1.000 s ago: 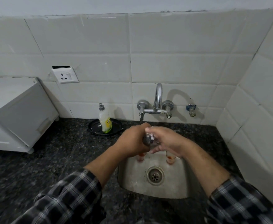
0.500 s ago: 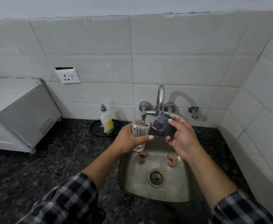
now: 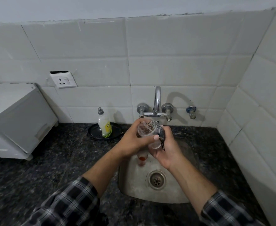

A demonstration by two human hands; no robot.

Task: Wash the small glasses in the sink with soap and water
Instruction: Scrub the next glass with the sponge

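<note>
My left hand (image 3: 134,141) grips a small patterned glass (image 3: 146,128) tilted above the steel sink (image 3: 134,183), its mouth facing up and left. My right hand (image 3: 168,149) holds a dark scrub pad (image 3: 161,133) against the glass's right side and cups its base. Another small glass (image 3: 142,159) with red residue stands in the sink below my hands. A second one seen earlier in the sink is hidden behind my right hand. The tap (image 3: 157,103) rises just behind the glass; no water stream is visible.
A dish soap bottle (image 3: 104,124) stands on a black plate (image 3: 93,133) left of the tap. A white appliance (image 3: 18,121) sits on the dark granite counter (image 3: 60,160) at left. Tiled walls close in behind and at right. The drain (image 3: 157,180) lies mid-sink.
The hands parted, with the glass held upright and the pad raised, then came together again. The glass is now tilted with the pad pressed on its side.
</note>
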